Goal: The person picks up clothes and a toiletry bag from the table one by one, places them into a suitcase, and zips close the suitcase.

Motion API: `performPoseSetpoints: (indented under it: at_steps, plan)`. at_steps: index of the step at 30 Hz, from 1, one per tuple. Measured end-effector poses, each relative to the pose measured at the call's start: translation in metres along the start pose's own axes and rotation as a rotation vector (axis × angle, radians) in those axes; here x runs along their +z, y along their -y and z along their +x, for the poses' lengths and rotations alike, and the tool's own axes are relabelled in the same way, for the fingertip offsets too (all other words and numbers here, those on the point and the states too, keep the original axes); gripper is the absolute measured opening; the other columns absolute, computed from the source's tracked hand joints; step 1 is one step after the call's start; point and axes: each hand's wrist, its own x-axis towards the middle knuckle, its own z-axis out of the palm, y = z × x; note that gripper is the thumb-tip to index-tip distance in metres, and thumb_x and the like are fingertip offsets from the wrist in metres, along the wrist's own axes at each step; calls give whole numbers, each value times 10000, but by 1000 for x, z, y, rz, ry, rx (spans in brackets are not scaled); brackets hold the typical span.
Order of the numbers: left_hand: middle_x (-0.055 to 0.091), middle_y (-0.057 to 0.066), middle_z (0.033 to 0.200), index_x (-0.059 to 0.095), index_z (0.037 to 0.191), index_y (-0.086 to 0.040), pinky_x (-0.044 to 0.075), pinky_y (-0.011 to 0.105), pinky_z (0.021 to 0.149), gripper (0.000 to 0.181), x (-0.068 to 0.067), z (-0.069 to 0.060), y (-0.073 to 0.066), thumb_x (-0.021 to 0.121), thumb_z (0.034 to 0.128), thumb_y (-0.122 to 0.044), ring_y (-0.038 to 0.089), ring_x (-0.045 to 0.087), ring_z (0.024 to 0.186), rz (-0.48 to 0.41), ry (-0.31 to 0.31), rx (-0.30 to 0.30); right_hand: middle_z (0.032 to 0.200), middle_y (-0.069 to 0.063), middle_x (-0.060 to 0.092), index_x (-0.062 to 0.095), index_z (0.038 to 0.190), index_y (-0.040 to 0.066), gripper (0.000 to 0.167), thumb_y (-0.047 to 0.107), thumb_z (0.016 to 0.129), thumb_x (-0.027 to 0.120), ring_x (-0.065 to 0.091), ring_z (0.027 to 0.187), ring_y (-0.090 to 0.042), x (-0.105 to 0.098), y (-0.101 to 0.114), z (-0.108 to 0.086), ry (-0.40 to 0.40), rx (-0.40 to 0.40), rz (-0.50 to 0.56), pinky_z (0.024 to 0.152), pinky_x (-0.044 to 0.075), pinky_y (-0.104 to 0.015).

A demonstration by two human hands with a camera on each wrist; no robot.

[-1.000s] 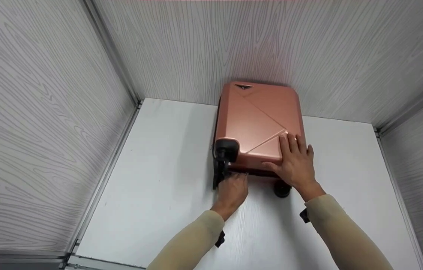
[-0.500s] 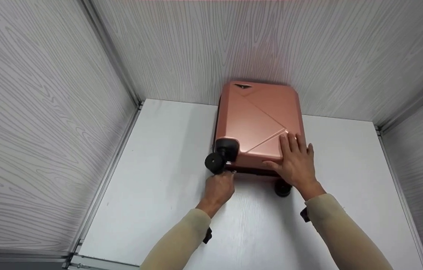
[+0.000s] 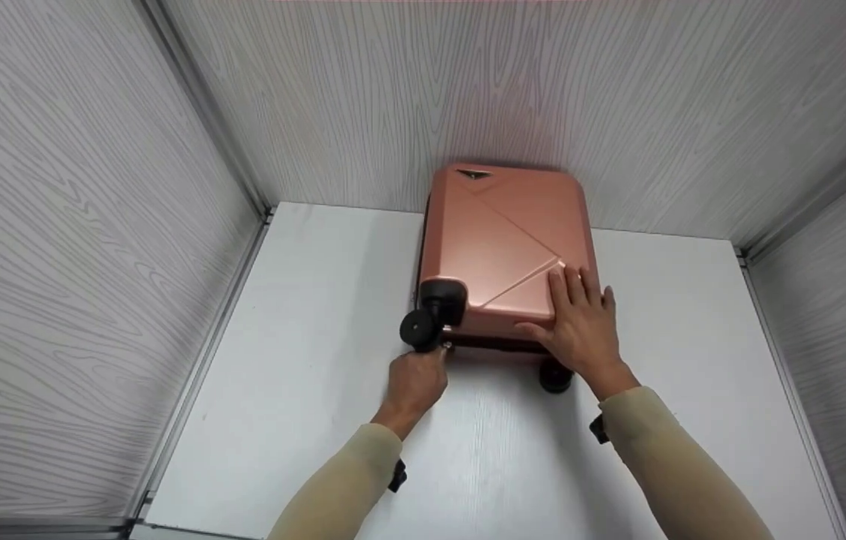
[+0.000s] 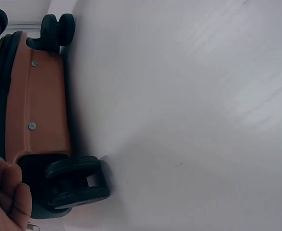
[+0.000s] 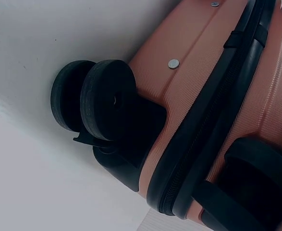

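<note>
A rose-pink hard-shell suitcase (image 3: 505, 232) lies flat, its wheeled end facing me. My left hand (image 3: 415, 379) is at its near left corner, fingers curled and pinching a small metal zipper pull (image 3: 448, 346). In the left wrist view the curled fingers (image 4: 20, 202) sit beside a black caster, and a bit of metal (image 4: 33, 227) shows below them. With fingers spread, my right hand (image 3: 580, 322) rests on the near right corner of the lid. The black zipper (image 5: 213, 106) runs round the suitcase's side in the right wrist view.
A black caster wheel (image 3: 419, 328) juts out at the near left corner, right above my left hand. Another caster (image 3: 556, 375) touches the white floor panel (image 3: 303, 360) at the right. A grey wood-grain wall (image 3: 363, 97) stands behind the suitcase.
My left hand has moved left along the suitcase's near end toward the corner. The upper left caster has swivelled to the left. The right hand stays on the lid.
</note>
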Motion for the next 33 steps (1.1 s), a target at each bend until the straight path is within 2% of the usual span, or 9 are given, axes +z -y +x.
performPoseSetpoints:
  at_steps: [5,10,15,16,18,21,23,29,33]
  plan:
    - [578,67,461,586,663,-112,467,440,355,317,-2,-1,9,763,926,-125,265,613,391,-30,-37,3,1669,-232,327,316,1641,93,1127,852,855,593,227,1582,-436,1,1,0,-11,-2,11,1179,240,-749]
    - [595,61,491,578,610,-116,471,439,367,335,-4,0,22,737,903,-96,252,605,404,-71,-39,-10,1675,-227,325,317,1647,97,1125,828,850,630,216,1591,-423,1,0,-1,-10,12,8,1187,233,-742]
    - [632,94,564,559,548,-99,500,483,433,325,-9,2,36,738,814,-43,299,636,476,-169,-16,-152,1691,-228,301,295,1660,104,1128,843,862,593,191,1602,-414,1,1,-1,16,6,23,1197,217,-740]
    - [640,98,580,567,560,-93,512,486,452,305,-9,3,37,727,812,-30,301,645,495,-185,3,-177,1693,-228,299,293,1662,104,1131,844,861,593,190,1603,-412,1,0,-1,18,6,21,1199,216,-738]
    - [661,102,615,631,620,-67,536,481,488,263,-10,7,40,693,872,-26,296,668,539,-214,58,-214,1696,-227,298,294,1663,104,1131,837,860,603,190,1604,-408,-1,-2,-2,18,11,21,1203,213,-733]
    - [702,106,686,742,781,-30,575,454,546,224,-11,9,44,646,980,-64,286,709,622,-223,146,-229,1696,-228,302,304,1661,100,1131,818,853,635,192,1605,-406,-2,-1,-2,9,12,31,1206,210,-729]
    - [721,105,722,784,883,-25,586,437,569,233,-12,11,46,619,1031,-100,283,727,667,-227,182,-239,1693,-227,307,311,1658,98,1130,812,850,645,196,1603,-407,-2,0,-3,1,12,41,1204,209,-729]
    - [754,91,778,826,990,-62,597,433,605,172,-14,13,49,668,1020,-124,272,744,714,-210,182,-262,1674,-245,330,337,1644,86,1141,828,836,648,229,1583,-427,1,1,-4,-32,-5,51,1185,225,-743]
    - [769,53,866,820,977,-105,602,418,674,115,-16,13,49,724,1001,-164,243,730,805,-199,188,-260,1674,-247,328,343,1641,86,1145,824,826,663,227,1585,-429,1,-1,-7,-38,0,52,1182,225,-743]
